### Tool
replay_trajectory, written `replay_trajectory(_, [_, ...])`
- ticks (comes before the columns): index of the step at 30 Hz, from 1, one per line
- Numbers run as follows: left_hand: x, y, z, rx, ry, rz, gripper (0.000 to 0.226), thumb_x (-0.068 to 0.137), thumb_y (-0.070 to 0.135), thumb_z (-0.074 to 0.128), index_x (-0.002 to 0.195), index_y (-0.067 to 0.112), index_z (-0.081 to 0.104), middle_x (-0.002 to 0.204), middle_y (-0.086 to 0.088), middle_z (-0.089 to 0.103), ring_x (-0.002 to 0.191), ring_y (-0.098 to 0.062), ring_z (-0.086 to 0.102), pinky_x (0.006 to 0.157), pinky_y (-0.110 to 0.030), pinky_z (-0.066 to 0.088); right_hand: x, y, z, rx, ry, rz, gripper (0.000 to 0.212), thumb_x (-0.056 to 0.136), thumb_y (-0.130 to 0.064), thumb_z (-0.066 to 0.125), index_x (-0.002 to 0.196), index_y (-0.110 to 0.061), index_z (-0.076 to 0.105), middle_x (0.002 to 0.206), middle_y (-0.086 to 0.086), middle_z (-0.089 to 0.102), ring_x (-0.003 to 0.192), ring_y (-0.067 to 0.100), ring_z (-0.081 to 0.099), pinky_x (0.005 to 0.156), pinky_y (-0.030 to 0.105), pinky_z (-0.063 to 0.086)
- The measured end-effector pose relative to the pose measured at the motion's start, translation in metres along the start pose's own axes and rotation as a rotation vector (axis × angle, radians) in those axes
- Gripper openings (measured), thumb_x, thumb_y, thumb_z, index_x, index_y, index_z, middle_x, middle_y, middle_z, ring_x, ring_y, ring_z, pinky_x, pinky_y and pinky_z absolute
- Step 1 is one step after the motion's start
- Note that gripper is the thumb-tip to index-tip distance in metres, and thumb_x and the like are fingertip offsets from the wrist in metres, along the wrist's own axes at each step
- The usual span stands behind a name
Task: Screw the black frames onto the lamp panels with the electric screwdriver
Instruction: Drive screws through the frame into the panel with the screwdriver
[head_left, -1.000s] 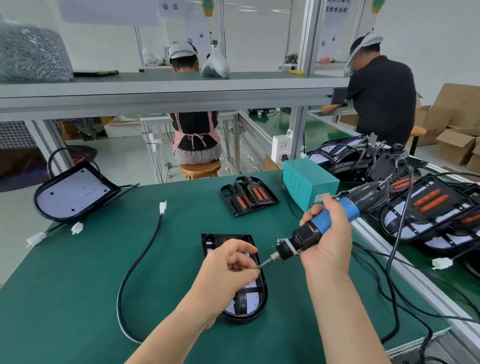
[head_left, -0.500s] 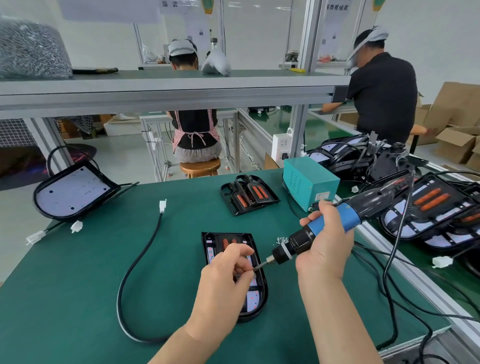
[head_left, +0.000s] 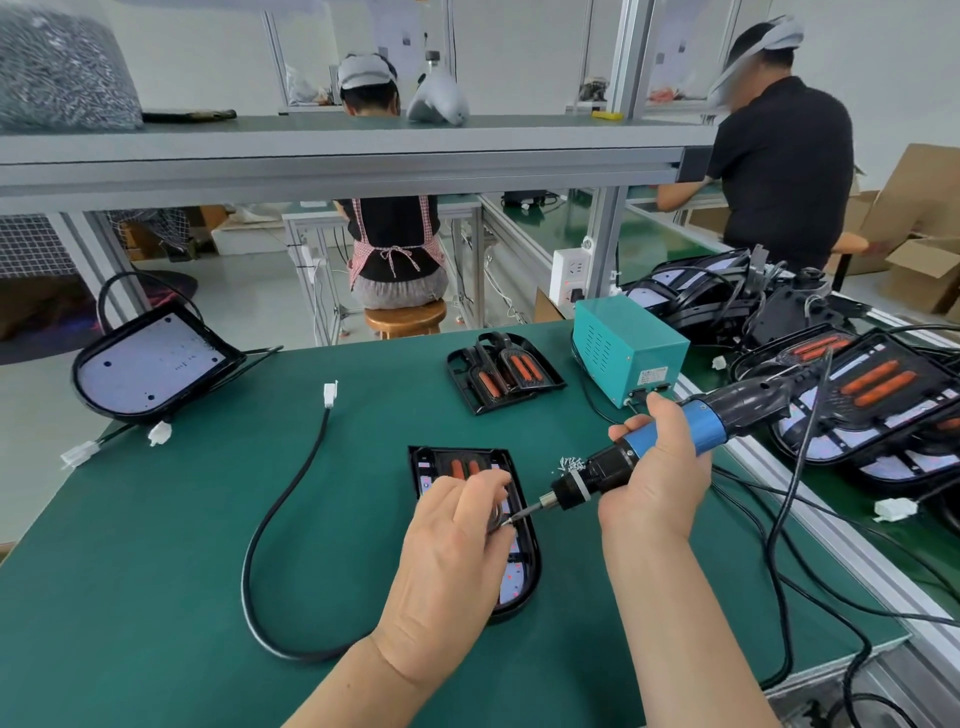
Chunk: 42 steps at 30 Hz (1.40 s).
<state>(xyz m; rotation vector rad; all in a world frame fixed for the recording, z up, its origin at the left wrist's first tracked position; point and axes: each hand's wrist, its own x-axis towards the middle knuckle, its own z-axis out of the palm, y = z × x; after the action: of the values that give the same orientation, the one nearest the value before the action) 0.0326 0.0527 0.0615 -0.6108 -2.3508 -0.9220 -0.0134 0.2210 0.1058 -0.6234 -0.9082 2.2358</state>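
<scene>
The right hand (head_left: 655, 480) grips the blue-and-black electric screwdriver (head_left: 597, 470) around its blue barrel, tilted so the bit slopes down and to the left. The left hand (head_left: 454, 543) hovers over the job with fingertips pinched together at the bit's tip, seemingly on a small screw (head_left: 511, 521), though it is too tiny to be sure. Directly beneath lies the glossy black plastic frame (head_left: 535, 569), seated on the long rounded lamp panel (head_left: 511, 579) with its white board and orange tubes. The assembly rests flat on the green matted worktop (head_left: 182, 545), close to the person.

The step in hand looks like loading a screw onto the bit before driving it. To do it well, the screw should sit square on the tip, with head fully engaged, before the pinch lets go. The driver then needs bringing upright over the hole, since at this slant it would cam out or cross-thread. The left hand would serve best by pressing the frame flat against the panel, clear of the bit. Light pressure should come first and the trigger after, and driving should stop once the head seats, as plastic bosses strip easily.

A little heap of loose silver screws (head_left: 570, 461) lies just beside the driver's nose.
</scene>
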Motion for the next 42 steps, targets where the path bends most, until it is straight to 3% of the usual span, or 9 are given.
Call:
replay_trajectory(4, [0.006, -0.021, -0.010, -0.005, 0.091, -0.392, 0.054, 0.080, 0.019, 0.079, 0.127, 0.018, 0.052, 0.116, 0.007, 0.050, 0.111, -0.019, 0.051, 0.097, -0.033, 0.042, 0.008, 0.000, 0.000, -0.013, -0.057, -0.062, 0.020, 0.086, -0.019, 0.071, 0.103, -0.017, 0.060, 0.065, -0.004, 0.058, 0.057, 0.017, 0.058, 0.059, 0.025, 0.053])
replay_trajectory(7, [0.014, -0.038, -0.014, -0.066, -0.049, -0.785, 0.078, 0.081, 0.043, 0.078, 0.140, 0.013, 0.037, 0.130, -0.004, 0.044, 0.119, -0.027, 0.049, 0.097, -0.039, 0.043, 0.009, 0.003, 0.003, -0.060, -0.138, -0.144, 0.018, 0.082, -0.017, 0.070, 0.096, -0.016, 0.058, 0.064, -0.002, 0.056, 0.056, 0.017, 0.054, 0.057, 0.027, 0.052])
replay_trajectory(10, [0.022, -0.044, -0.008, -0.132, -0.222, -0.949, 0.087, 0.078, 0.058, 0.076, 0.136, 0.009, 0.034, 0.118, -0.002, 0.052, 0.113, -0.028, 0.054, 0.088, -0.036, 0.045, 0.005, 0.010, 0.006, -0.142, -0.225, -0.199, 0.017, 0.079, -0.019, 0.070, 0.091, -0.018, 0.058, 0.060, -0.005, 0.057, 0.049, 0.015, 0.054, 0.055, 0.023, 0.050])
replay_trajectory(13, [0.025, -0.047, -0.001, -0.178, -0.296, -0.986, 0.073, 0.072, 0.058, 0.080, 0.114, 0.009, 0.046, 0.107, -0.002, 0.061, 0.098, -0.022, 0.061, 0.087, -0.040, 0.053, 0.001, 0.017, 0.008, -0.190, -0.287, -0.210, 0.017, 0.078, -0.019, 0.070, 0.089, -0.019, 0.058, 0.057, -0.002, 0.056, 0.047, 0.016, 0.053, 0.053, 0.020, 0.049])
replay_trajectory(17, [0.029, -0.050, 0.001, -0.216, -0.343, -0.940, 0.060, 0.071, 0.052, 0.083, 0.106, 0.008, 0.061, 0.100, -0.009, 0.071, 0.093, -0.027, 0.067, 0.089, -0.048, 0.055, 0.000, 0.022, 0.012, -0.232, -0.332, -0.206, 0.018, 0.077, -0.020, 0.070, 0.091, -0.018, 0.058, 0.055, -0.003, 0.055, 0.046, 0.016, 0.053, 0.053, 0.020, 0.049])
replay_trajectory(23, [0.028, -0.047, 0.002, -0.225, -0.283, -0.963, 0.057, 0.072, 0.047, 0.085, 0.101, 0.010, 0.052, 0.098, -0.005, 0.066, 0.090, -0.023, 0.064, 0.082, -0.041, 0.055, -0.001, 0.028, 0.014, -0.269, -0.341, -0.195, 0.021, 0.074, -0.022, 0.071, 0.092, -0.019, 0.060, 0.056, 0.000, 0.055, 0.047, 0.017, 0.055, 0.052, 0.020, 0.048])
replay_trajectory(29, [0.029, -0.046, 0.001, -0.229, -0.290, -0.963, 0.059, 0.072, 0.048, 0.085, 0.102, 0.009, 0.052, 0.099, -0.008, 0.067, 0.094, -0.027, 0.065, 0.085, -0.047, 0.055, -0.002, 0.031, 0.014, -0.307, -0.370, -0.192, 0.023, 0.073, -0.023, 0.071, 0.091, -0.018, 0.057, 0.057, 0.002, 0.054, 0.048, 0.016, 0.055, 0.053, 0.019, 0.048])
replay_trajectory(38, [0.029, -0.050, 0.003, -0.286, -0.292, -0.962, 0.058, 0.073, 0.044, 0.085, 0.104, 0.007, 0.055, 0.101, -0.011, 0.068, 0.095, -0.030, 0.066, 0.088, -0.052, 0.055, -0.015, 0.034, 0.016, -0.358, -0.585, -0.235, 0.020, 0.077, -0.019, 0.072, 0.089, -0.020, 0.057, 0.070, 0.016, 0.054, 0.049, 0.015, 0.055, 0.056, 0.018, 0.050])
replay_trajectory(42, [0.029, -0.050, 0.002, -0.318, -0.290, -0.946, 0.062, 0.068, 0.047, 0.084, 0.106, 0.005, 0.059, 0.102, -0.012, 0.070, 0.095, -0.032, 0.067, 0.088, -0.053, 0.055, -0.014, 0.033, 0.016, -0.348, -0.591, -0.251, 0.017, 0.077, -0.014, 0.070, 0.084, -0.020, 0.056, 0.065, 0.007, 0.054, 0.048, 0.019, 0.053, 0.055, 0.021, 0.050])
